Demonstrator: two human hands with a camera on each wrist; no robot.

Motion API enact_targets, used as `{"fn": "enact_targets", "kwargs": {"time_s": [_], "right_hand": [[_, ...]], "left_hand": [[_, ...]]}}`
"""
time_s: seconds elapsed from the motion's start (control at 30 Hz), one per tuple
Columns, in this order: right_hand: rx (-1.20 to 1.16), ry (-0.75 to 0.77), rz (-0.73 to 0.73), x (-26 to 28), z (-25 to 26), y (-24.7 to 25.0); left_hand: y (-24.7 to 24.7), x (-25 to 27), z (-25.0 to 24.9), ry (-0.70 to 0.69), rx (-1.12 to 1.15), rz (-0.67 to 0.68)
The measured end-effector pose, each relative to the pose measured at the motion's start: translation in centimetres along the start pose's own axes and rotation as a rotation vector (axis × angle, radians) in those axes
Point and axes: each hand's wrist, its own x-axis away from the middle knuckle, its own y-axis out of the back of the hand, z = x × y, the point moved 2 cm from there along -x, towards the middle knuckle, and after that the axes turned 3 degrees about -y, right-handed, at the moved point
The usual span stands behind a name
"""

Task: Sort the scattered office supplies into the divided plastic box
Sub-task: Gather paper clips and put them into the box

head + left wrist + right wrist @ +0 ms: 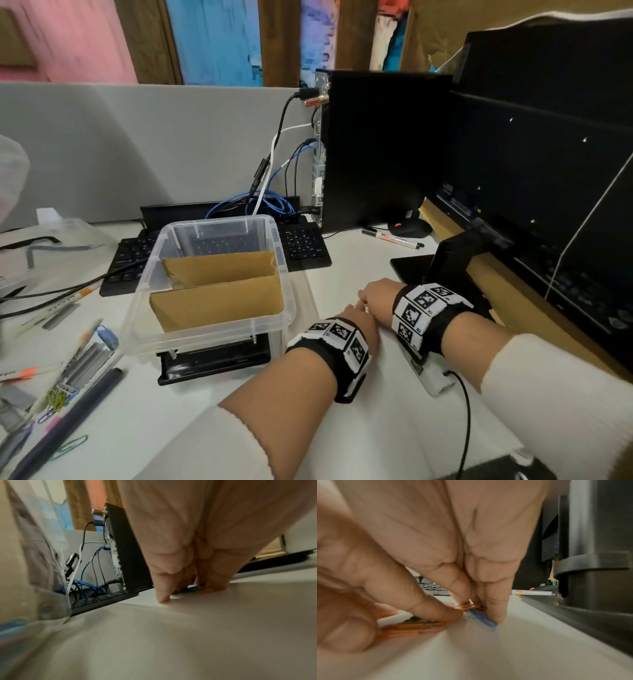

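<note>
The clear plastic box point(209, 337) with two cardboard dividers point(219, 270) stands mid-desk, sitting partly on a keyboard. Just right of it both hands meet on the white desk. My right hand point(375, 294) has its fingertips point(494, 615) bent down, pinching a small heap of coloured paper clips point(481, 616), blue and orange. My left hand point(354, 310) touches it from the left, its fingertips point(163, 599) curled onto blue and green clips point(190, 588) on the desk. In the head view the hands hide the clips.
Pens, staple strips and more clips point(68, 383) lie at the desk's left front. A black keyboard point(301, 243) lies behind the box. A computer tower point(373, 150), a marker point(394, 238), a mouse point(409, 228) and a monitor stand point(455, 260) crowd the right.
</note>
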Motion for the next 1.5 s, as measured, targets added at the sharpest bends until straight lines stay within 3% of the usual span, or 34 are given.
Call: {"fn": "enact_targets", "kwargs": {"time_s": [0.27,0.43,0.57,0.67,0.8,0.97,1.1,1.27,1.5], "right_hand": [[-0.185,0.020,-0.002,6.6,4.3,-1.6],[-0.187,0.121,0.036,10.4,7.6,-1.8],[-0.128,0.273,0.071,12.4,9.2,-1.7],[-0.208,0.362,0.040,12.6,9.0,-0.9],[-0.376,0.262,-0.047,12.2,7.5,-0.1],[-0.368,0.218,-0.049,12.6,7.0,-0.7],[-0.370,0.278,0.010,13.2,7.8,-1.4],[-0.396,0.346,-0.066,13.2,8.9,-1.5],[-0.373,0.408,-0.055,12.9,9.1,-2.0]], "left_hand": [[-1.2,7.5,1.2,-0.091,-0.109,0.006],[-1.5,12.7,3.7,-0.205,-0.213,-0.008],[-2.9,15.7,6.6,-0.275,-0.134,-0.004],[-3.1,16.5,8.4,-0.263,-0.025,-0.083],[-2.2,17.8,9.6,-0.171,0.069,-0.185],[-1.8,18.8,10.8,-0.027,0.029,-0.096],[-1.8,18.6,10.8,-0.031,0.039,-0.103],[-2.0,18.0,10.4,-0.059,0.096,-0.123],[-2.1,17.6,7.7,-0.169,0.064,-0.187]]}}
